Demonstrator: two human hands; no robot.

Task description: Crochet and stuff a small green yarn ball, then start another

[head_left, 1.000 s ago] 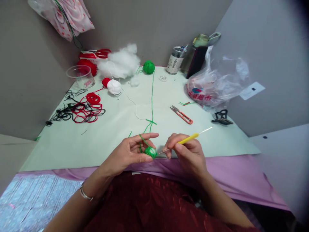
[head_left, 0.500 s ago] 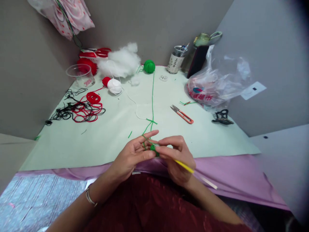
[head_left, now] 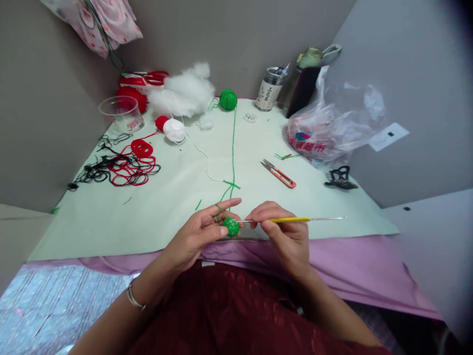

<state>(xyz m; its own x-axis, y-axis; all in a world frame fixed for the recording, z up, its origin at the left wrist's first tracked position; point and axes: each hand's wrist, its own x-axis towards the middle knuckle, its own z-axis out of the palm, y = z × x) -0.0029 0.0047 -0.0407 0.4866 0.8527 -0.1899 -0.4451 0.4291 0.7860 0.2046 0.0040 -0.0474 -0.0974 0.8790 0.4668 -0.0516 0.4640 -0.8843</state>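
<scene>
Between the thumb and fingers of my left hand is a small round green crochet piece. Green yarn loops over the raised left index finger and runs back to a green yarn ball by the wall. My right hand pinches a crochet hook with a yellow grip and metal ends. The hook lies nearly level, its left tip at the crochet piece; whether it is through a stitch I cannot tell. Short green yarn scraps lie just beyond my hands.
Orange-handled thread snips lie right of centre, with a black hair claw and plastic bag beyond. Tangled red and black yarn, a white yarn ball, stuffing and a clear cup are at left.
My right hand has moved slightly right and the hook has swung from slanting down to nearly level. The green piece now shows more fully in my left fingers.
</scene>
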